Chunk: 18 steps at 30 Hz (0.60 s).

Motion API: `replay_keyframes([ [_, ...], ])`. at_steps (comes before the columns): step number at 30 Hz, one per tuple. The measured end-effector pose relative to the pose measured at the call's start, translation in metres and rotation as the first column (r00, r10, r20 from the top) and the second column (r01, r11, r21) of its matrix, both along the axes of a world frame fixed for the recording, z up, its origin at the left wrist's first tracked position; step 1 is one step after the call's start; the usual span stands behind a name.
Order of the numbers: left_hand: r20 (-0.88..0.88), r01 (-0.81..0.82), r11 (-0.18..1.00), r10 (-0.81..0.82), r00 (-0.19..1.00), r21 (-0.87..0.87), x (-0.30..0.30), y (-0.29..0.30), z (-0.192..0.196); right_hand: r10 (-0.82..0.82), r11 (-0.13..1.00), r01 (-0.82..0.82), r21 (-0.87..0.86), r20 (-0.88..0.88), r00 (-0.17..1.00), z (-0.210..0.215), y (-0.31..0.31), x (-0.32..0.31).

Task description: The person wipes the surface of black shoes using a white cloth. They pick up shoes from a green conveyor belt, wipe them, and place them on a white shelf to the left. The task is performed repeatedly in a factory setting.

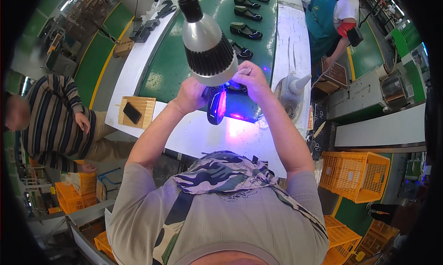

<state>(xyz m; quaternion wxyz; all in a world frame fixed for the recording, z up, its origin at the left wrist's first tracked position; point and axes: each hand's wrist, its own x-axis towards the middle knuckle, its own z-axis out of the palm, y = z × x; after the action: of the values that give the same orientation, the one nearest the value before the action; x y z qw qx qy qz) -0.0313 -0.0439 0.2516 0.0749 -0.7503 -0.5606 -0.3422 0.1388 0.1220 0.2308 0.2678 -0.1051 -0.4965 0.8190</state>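
Observation:
Under a silver and black lamp (210,48), I hold a dark, glossy shoe (215,108) that glows violet and pink in its light. My left hand (190,96) is closed round one side of the shoe. My right hand (253,82) is closed at the shoe's other side, with a small pale bit showing between its fingers; what that is I cannot make out. The lamp head hides part of the shoe and some fingertips. Beyond my hands, several black strap shoes (246,31) lie in a row on the green belt (203,39).
A white squeeze bottle (295,86) stands right of my right forearm. On the left, a phone (132,113) rests on a wooden board (143,109). One person (60,117) is at the left, another (327,20) at the far right. Orange crates (355,175) stand at the right.

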Motion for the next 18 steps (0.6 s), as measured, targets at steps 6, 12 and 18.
replay_keyframes([
  [6,-0.032,-0.154,0.973,0.151,0.988,-0.173,-0.005,0.005,-0.007,0.023,1.000,-0.022,-0.020,0.042,0.999,0.010,0.000,0.004],
  [12,0.045,-0.193,0.841,0.249,0.967,-0.506,-0.002,0.003,-0.001,0.021,0.998,-0.026,0.059,0.082,0.996,0.030,0.007,0.007],
  [18,0.301,0.078,0.742,0.172,0.938,-0.666,-0.013,0.000,-0.007,0.003,0.989,-0.013,0.147,0.064,0.998,0.042,0.018,0.006],
])
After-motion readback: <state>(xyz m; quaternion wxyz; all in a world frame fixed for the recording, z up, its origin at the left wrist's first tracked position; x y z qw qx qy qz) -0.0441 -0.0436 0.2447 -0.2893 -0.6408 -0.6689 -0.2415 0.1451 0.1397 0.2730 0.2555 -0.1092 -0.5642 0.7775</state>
